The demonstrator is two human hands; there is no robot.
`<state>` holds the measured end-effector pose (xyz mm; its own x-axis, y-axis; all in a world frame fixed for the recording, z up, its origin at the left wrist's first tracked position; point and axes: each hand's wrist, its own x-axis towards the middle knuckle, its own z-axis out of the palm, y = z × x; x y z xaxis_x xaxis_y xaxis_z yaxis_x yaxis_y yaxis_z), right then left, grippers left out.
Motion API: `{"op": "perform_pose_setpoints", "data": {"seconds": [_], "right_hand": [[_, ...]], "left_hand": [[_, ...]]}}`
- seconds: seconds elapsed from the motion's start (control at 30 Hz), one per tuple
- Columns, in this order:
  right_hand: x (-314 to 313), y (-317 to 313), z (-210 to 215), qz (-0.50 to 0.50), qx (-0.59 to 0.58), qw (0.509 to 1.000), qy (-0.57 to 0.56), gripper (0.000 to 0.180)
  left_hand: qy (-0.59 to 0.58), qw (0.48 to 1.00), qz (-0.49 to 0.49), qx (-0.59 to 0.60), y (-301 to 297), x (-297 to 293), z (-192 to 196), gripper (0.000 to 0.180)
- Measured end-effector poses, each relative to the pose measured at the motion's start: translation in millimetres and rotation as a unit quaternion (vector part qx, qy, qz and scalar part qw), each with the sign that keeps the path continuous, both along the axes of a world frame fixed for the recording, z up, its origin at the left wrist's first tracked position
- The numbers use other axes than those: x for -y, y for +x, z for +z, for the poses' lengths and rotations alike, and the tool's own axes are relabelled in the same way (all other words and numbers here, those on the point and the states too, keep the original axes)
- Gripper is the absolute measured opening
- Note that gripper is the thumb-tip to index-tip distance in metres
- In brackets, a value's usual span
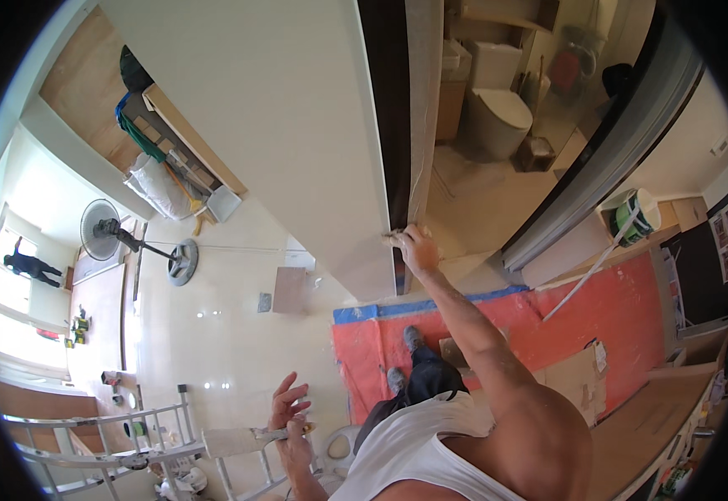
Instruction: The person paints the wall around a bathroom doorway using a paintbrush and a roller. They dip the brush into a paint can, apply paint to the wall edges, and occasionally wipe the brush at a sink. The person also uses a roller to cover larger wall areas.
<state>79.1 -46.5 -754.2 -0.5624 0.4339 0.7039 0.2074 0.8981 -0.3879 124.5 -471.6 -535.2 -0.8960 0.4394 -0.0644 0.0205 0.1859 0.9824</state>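
My left hand [294,424], low in the view, grips the handle of a broad putty knife [229,442] with the thumb, while its other fingers stand apart. The knife's wide, whitish end points left. My right arm is stretched forward, and my right hand [419,250] presses at the end edge of a white wall [314,159], beside a dark vertical strip [395,100] of the door frame. Its fingers are closed on something small and pale at the edge, too hidden to name.
Red floor sheeting [564,321] with blue tape lies under my feet. A bathroom with a toilet [502,113] opens beyond the doorway. To the left stand a fan [112,230] and an aluminium ladder [122,457]. A bucket [636,219] stands right, and another person [32,265] is far left.
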Motion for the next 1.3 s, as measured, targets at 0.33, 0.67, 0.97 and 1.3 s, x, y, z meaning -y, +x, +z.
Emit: {"op": "perform_pose_setpoints", "data": {"seconds": [0.33,0.67,0.97,1.3], "right_hand": [[-18.1,4.3,173.2,-0.083,-0.146,0.986,0.016,0.020],[-5.6,-2.7,-10.4,-0.033,-0.027,0.998,-0.053,0.020],[-15.5,-8.1,55.5,-0.041,-0.168,0.985,0.024,0.021],[12.7,33.6,-143.0,-0.125,0.142,0.953,-0.236,0.029]], "left_hand": [[-0.005,0.999,-0.035,0.027,11.2,-3.7,-15.0,0.045],[-0.025,0.998,-0.042,0.034,15.2,-10.7,-13.5,0.045],[-0.055,0.996,-0.052,0.053,21.3,-16.2,-33.6,0.049],[-0.060,0.991,-0.096,0.076,29.2,-5.8,-59.7,0.048]]}}
